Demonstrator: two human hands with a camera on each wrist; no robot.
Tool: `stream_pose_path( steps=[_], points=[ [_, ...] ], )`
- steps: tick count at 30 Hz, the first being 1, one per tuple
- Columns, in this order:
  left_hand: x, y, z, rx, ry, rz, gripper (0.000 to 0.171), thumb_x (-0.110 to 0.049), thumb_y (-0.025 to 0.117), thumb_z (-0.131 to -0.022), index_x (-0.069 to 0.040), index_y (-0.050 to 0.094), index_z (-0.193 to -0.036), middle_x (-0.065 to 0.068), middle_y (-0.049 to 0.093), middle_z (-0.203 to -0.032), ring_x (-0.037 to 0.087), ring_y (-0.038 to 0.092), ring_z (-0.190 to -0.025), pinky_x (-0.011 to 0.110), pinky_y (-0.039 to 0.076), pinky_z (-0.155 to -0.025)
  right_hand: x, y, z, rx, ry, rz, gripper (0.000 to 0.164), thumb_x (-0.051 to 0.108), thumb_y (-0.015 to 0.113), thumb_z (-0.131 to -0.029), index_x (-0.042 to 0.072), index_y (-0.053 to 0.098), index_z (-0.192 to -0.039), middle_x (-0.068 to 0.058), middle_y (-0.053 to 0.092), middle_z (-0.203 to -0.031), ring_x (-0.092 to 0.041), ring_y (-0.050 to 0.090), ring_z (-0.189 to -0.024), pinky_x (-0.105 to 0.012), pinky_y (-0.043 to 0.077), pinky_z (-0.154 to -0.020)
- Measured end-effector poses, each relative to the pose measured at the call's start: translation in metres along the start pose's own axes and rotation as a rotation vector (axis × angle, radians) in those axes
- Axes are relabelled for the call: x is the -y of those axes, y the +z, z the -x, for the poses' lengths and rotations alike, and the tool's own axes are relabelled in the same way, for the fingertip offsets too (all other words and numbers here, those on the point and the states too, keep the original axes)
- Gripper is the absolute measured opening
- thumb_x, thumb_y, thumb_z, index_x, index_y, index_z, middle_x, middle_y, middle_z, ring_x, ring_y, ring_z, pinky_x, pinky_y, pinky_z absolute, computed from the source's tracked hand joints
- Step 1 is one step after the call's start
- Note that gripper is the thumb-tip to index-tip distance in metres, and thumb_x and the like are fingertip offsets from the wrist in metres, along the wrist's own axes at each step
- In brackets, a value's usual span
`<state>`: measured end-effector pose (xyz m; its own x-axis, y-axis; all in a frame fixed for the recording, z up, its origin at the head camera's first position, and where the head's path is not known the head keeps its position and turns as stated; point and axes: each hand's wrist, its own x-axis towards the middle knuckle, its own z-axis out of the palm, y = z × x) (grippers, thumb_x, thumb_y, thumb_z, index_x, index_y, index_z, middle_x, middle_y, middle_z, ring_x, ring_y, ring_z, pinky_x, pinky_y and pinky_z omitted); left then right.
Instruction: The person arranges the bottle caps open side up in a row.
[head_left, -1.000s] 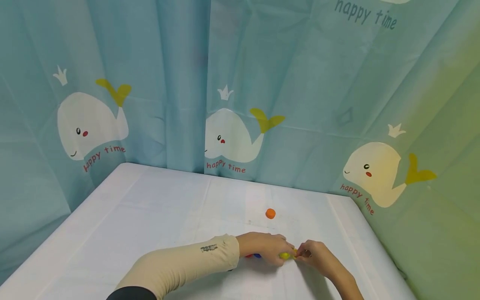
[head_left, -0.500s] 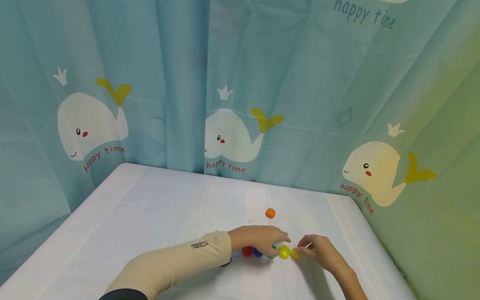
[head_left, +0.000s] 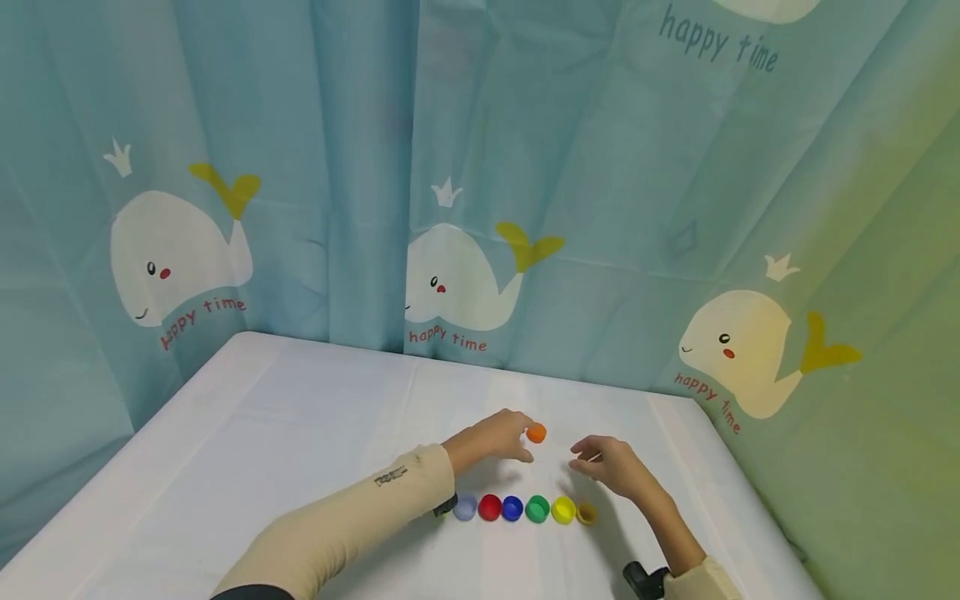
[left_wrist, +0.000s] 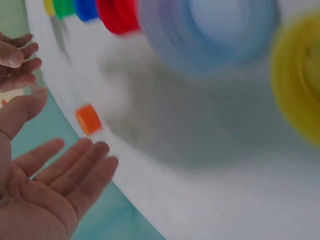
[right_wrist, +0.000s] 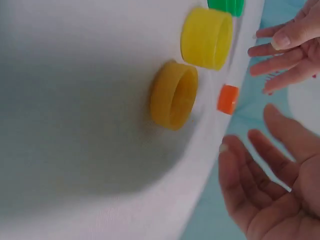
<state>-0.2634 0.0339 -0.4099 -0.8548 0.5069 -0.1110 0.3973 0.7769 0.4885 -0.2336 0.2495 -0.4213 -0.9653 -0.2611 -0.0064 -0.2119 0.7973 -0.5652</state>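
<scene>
An orange bottle cap (head_left: 536, 433) lies on the white table, behind a row of other caps. My left hand (head_left: 498, 435) is right beside it, the fingers spread and nothing in the grasp. To the right my right hand (head_left: 609, 465) hovers with loosely bent, empty fingers. The row runs from a yellow cap (left_wrist: 285, 82), mostly hidden by the left wrist in the head view, through pale blue (head_left: 466, 507), red (head_left: 491, 507), blue (head_left: 513, 508), green (head_left: 537, 509) and bright yellow caps (head_left: 564, 510). A dark yellow cap (right_wrist: 172, 97) ends it, with its hollow side showing.
The white-covered table (head_left: 315, 417) meets a pale blue-green curtain (head_left: 360, 208) printed with whales along its back and right sides. A black wrist device (head_left: 647, 581) sits on the right wrist.
Both hands have left the right end of the cap row. My left hand moved up and forward to the orange cap; my right hand rose away from the dark yellow cap.
</scene>
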Motion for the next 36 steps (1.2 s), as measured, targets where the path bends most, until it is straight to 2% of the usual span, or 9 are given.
stream_pose_path(
  steps=[5,7,10,14,19,26,29,36],
  points=[
    [0.009,-0.005,-0.004,0.03,-0.108,-0.002,0.054,-0.029,0.076,-0.08,-0.008,0.057,-0.126,0.003,0.062,-0.113,0.016,0.055,-0.105,0.033,0.041,-0.095,-0.007,0.005,-0.024,0.089,0.116,-0.137,0.031,0.017,0.07,-0.086,-0.001,0.064,-0.11,-0.005,0.065,-0.089,-0.019,0.061,-0.074,-0.034,0.054,-0.07],
    [0.011,-0.006,-0.006,0.057,-0.144,0.002,0.055,-0.031,0.076,-0.079,-0.009,0.057,-0.126,0.002,0.062,-0.11,0.015,0.056,-0.102,0.033,0.042,-0.094,-0.009,0.007,-0.03,0.096,0.159,-0.14,0.035,0.019,0.071,-0.085,0.0,0.063,-0.112,-0.005,0.065,-0.09,-0.019,0.061,-0.075,-0.034,0.054,-0.072],
    [0.012,-0.007,-0.008,0.099,-0.177,0.011,0.056,-0.033,0.075,-0.08,-0.01,0.057,-0.127,0.001,0.063,-0.107,0.015,0.057,-0.098,0.035,0.043,-0.092,-0.007,0.01,-0.038,0.108,0.172,-0.094,0.039,0.021,0.073,-0.083,0.0,0.062,-0.114,-0.006,0.064,-0.092,-0.017,0.06,-0.075,-0.034,0.053,-0.072],
    [0.01,-0.01,-0.01,0.139,-0.184,0.011,0.056,-0.034,0.075,-0.08,-0.011,0.057,-0.128,0.0,0.063,-0.107,0.015,0.058,-0.096,0.034,0.046,-0.088,0.001,0.013,-0.047,0.135,0.148,-0.045,0.044,0.021,0.075,-0.081,-0.001,0.06,-0.117,-0.006,0.064,-0.091,-0.017,0.059,-0.073,-0.033,0.053,-0.07],
    [0.011,-0.014,-0.007,0.215,-0.181,-0.002,0.059,-0.036,0.075,-0.08,-0.012,0.055,-0.13,0.0,0.06,-0.116,0.015,0.058,-0.096,0.033,0.049,-0.082,0.006,0.015,-0.058,0.168,0.145,-0.004,0.049,0.02,0.075,-0.081,-0.002,0.057,-0.121,-0.005,0.062,-0.089,-0.016,0.058,-0.072,-0.031,0.052,-0.07],
    [0.009,-0.022,-0.007,0.326,-0.163,-0.038,0.061,-0.038,0.073,-0.081,-0.013,0.052,-0.133,0.001,0.055,-0.123,0.018,0.058,-0.095,0.033,0.051,-0.079,0.006,0.013,-0.064,0.183,0.135,0.042,0.047,0.021,0.074,-0.082,-0.002,0.058,-0.121,-0.004,0.062,-0.088,-0.016,0.057,-0.071,-0.031,0.051,-0.069],
    [0.009,-0.023,-0.008,0.326,-0.159,-0.039,0.06,-0.037,0.072,-0.082,-0.011,0.052,-0.133,0.002,0.056,-0.121,0.018,0.058,-0.097,0.034,0.051,-0.081,0.007,0.015,-0.066,0.18,0.129,0.05,0.046,0.021,0.074,-0.082,-0.001,0.059,-0.12,-0.004,0.061,-0.087,-0.016,0.056,-0.071,-0.031,0.051,-0.069],
    [0.011,-0.018,-0.016,0.271,-0.163,-0.029,0.054,-0.031,0.069,-0.086,-0.009,0.052,-0.131,0.001,0.061,-0.111,0.016,0.058,-0.096,0.034,0.049,-0.084,0.009,0.023,-0.07,0.161,0.126,0.034,0.044,0.019,0.074,-0.082,-0.001,0.059,-0.119,-0.005,0.062,-0.086,-0.016,0.055,-0.071,-0.031,0.051,-0.069]
  ],
)
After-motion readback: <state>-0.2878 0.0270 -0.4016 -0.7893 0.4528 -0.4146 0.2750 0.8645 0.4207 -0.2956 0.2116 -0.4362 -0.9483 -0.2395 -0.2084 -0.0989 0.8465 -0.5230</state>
